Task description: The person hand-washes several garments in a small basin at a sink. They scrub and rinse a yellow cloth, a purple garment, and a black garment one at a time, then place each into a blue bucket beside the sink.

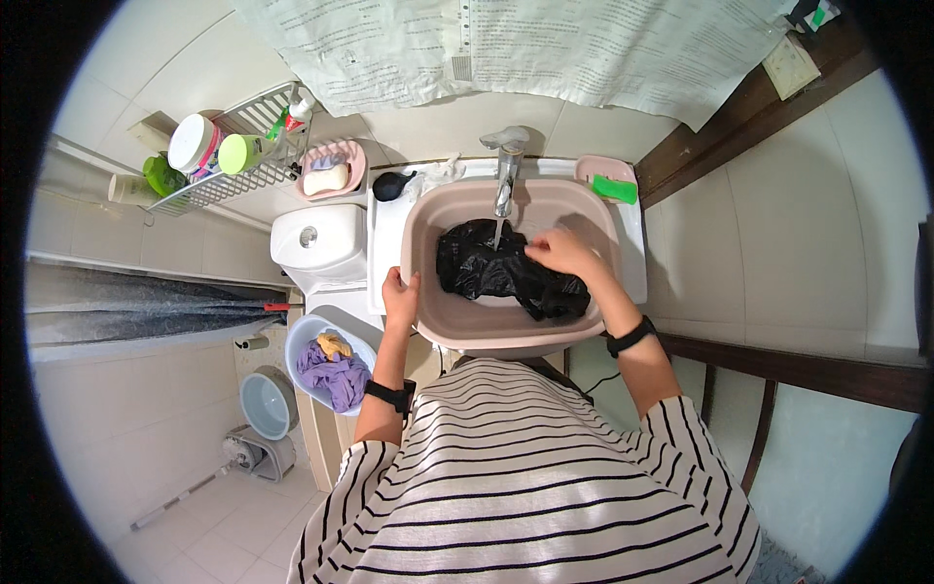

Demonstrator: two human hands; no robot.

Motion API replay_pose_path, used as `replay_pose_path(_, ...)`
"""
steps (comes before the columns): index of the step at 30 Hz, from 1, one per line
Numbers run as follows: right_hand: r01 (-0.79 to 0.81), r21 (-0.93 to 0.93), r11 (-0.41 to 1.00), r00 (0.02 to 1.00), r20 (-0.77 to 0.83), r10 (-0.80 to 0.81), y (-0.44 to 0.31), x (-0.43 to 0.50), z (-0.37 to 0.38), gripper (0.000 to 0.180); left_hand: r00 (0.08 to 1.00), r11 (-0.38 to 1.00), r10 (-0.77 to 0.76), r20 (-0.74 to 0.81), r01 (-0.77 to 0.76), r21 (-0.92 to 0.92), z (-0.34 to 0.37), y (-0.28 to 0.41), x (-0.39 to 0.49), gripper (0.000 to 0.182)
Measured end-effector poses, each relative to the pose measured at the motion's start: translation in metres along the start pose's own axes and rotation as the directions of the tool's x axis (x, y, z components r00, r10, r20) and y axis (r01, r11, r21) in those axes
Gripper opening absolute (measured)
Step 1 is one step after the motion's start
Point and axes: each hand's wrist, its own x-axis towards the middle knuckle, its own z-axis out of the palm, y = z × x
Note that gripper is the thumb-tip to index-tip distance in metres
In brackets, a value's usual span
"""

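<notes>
A pink plastic basin (467,332) sits on the white washbasin under a chrome tap (505,171). A thin stream of water (498,235) falls from the tap onto a wet black garment or cloth (481,270) in the basin. My left hand (400,298) grips the basin's left rim, thumb on the inner side. Over the right part of the basin, my right hand (562,252) has its fingers loosely curled at the edge of the black fabric. Whether those fingertips pinch the fabric is hidden.
Right of the tap, a green sponge (614,189) rests on a pink soap dish (602,168). A toilet (317,237) stands left, below a wire rack (241,157) of bottles. Purple and yellow cloths (336,371) fill a pale blue tub (295,336). A printed sheet (540,51) hangs behind the tap.
</notes>
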Motion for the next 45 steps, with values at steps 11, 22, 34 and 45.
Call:
replay_pose_path(11,-0.127,-0.075,0.989,0.991,-0.055,0.123,-0.019,0.058,0.082,0.039,0.999,0.999,0.026,-0.027,-0.025,0.021,0.002,-0.007,0.002,0.018)
replay_pose_path(22,0.355,0.209,0.911,0.791,0.453,-0.411,-0.054,-0.025,0.053,0.032,0.999,0.993,0.036,0.001,-0.035,0.113,0.001,0.005,-0.005,0.018)
replay_pose_path(34,-0.318,-0.236,0.918,0.936,0.079,0.344,0.020,-0.064,0.020,0.052,0.998,0.994,0.067,-0.018,-0.065,0.083,0.002,-0.004,-0.002,0.018)
replay_pose_path(45,-0.373,0.235,0.898,0.887,-0.193,0.419,0.012,-0.086,0.035,0.033,0.999,0.998,0.043,-0.017,-0.042,0.055,0.003,-0.009,0.000,0.019)
